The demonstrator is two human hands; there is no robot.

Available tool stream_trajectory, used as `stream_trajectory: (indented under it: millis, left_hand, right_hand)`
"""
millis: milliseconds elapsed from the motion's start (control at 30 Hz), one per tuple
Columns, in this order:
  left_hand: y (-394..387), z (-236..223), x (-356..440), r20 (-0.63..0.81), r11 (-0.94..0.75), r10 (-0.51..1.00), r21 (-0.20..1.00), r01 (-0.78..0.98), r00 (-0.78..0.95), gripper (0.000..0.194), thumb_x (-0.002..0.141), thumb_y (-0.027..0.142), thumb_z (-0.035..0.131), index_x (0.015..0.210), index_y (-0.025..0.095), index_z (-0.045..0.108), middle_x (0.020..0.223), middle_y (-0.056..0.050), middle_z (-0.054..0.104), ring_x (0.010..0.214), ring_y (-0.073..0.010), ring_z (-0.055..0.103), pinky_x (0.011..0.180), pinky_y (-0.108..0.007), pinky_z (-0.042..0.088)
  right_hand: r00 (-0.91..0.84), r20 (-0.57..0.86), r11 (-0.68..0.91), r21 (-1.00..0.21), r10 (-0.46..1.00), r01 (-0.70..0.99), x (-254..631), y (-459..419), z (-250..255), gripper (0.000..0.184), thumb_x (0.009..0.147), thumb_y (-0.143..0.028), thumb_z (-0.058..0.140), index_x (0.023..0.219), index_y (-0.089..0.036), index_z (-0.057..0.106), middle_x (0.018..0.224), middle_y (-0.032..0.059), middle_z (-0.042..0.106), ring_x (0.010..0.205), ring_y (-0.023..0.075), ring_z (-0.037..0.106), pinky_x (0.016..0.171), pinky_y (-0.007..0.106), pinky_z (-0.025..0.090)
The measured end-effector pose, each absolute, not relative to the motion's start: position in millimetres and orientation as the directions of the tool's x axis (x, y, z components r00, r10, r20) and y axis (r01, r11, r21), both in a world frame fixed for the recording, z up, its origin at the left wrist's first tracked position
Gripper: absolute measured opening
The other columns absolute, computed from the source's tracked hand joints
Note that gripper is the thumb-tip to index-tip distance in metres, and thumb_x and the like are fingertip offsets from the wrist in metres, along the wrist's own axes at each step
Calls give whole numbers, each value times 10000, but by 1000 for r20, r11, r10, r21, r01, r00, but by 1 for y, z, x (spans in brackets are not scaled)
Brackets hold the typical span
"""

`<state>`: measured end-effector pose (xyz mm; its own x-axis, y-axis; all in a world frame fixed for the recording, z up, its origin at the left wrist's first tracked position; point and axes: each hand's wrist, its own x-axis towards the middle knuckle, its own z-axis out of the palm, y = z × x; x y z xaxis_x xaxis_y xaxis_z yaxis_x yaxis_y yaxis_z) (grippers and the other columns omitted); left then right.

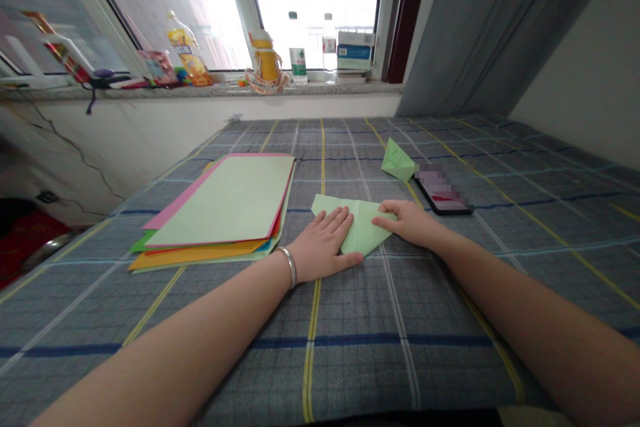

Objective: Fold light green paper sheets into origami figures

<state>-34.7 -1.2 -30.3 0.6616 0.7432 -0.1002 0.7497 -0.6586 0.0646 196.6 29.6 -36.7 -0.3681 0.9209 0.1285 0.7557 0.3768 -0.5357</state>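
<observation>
A folded sheet of light green paper (361,227) lies on the plaid cloth between my hands, with a crease down its middle. My left hand (325,240) presses flat on its left part, fingers stretched out and thumb along the lower edge; a silver bangle circles that wrist. At the paper's right corner, my right hand (407,220) pinches the edge between thumb and curled fingers. Beyond it stands a small folded green paper piece (397,161), touching or nearly touching the phone's corner.
A stack of coloured paper (225,200) lies to the left, pale green on top. The phone (443,188) rests at the right, its screen blurred. Several bottles, a yellow cup (267,63) and boxes (355,52) line the windowsill (330,89) behind the plaid surface (350,373).
</observation>
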Motion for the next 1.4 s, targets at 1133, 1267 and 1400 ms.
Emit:
stream_trajectory:
  millis: [1133,1267,1400]
  left_hand:
    - [-4,-23,-43,-199,-634,742,103,767,640,668,944,464,264,1489,103,127,1554,-143,41,1443,-246,30,1159,-440,95]
    - [-6,-29,-39,-37,-622,778,97,777,628,609,971,437,144,1472,93,180,1551,-132,132,1443,-221,88,1163,-419,99]
    - [-5,-31,-35,-13,-699,709,110,706,705,670,964,491,163,1479,67,106,1553,-125,146,1441,-195,109,1167,-343,110]
  right_hand:
    - [-330,138,357,-303,934,884,184,26,-33,249,868,-416,492,847,-223,650,807,37,687,720,186,578,619,277,337]
    - [-330,134,355,-277,934,893,183,24,-31,262,880,-430,469,852,-235,641,820,38,690,741,194,584,611,278,328]
    - [-324,137,350,-272,936,897,182,23,-30,260,887,-429,463,862,-238,638,828,38,691,746,193,588,607,276,327]
